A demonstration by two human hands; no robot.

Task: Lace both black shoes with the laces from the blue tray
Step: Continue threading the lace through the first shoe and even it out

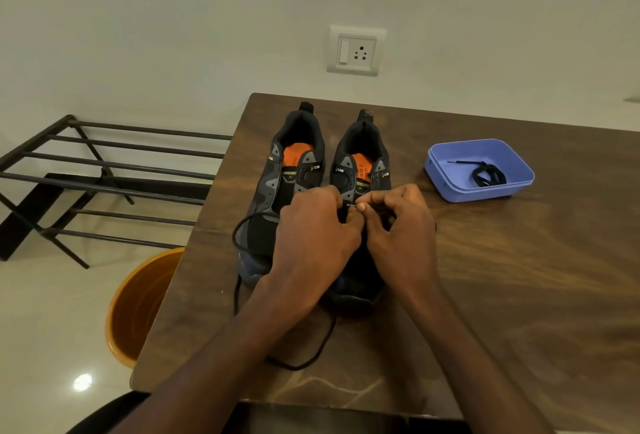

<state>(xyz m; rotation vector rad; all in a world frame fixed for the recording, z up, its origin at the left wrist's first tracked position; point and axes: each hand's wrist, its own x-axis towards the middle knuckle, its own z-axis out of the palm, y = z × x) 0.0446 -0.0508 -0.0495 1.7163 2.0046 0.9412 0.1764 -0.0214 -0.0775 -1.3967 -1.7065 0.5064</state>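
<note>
right hand [401, 225]: pinches lace [242, 225] tip | left hand [315, 229]: curled on right shoe [362, 170], grip hidden

Views: one, head-worn, wide-angle; no second view shares the scene.
Position: above the near edge of the table [519, 295], looking forward and down.
Facing: toward the table's far edge and the wall [173, 18] behind it, where a socket plate [356, 49] sits a little right of frame centre.
Nearness: close; both forearms enter from the bottom edge, and the left hand [317, 236] and right hand [403, 225] meet near frame centre.
Coverage: the table's left edge and far left corner are in frame; its right side runs out of frame. Left of it, floor, a rack [104, 170] and a bucket [138, 305].
Distortion: straight edges bow slightly toward the frame's sides.
</note>
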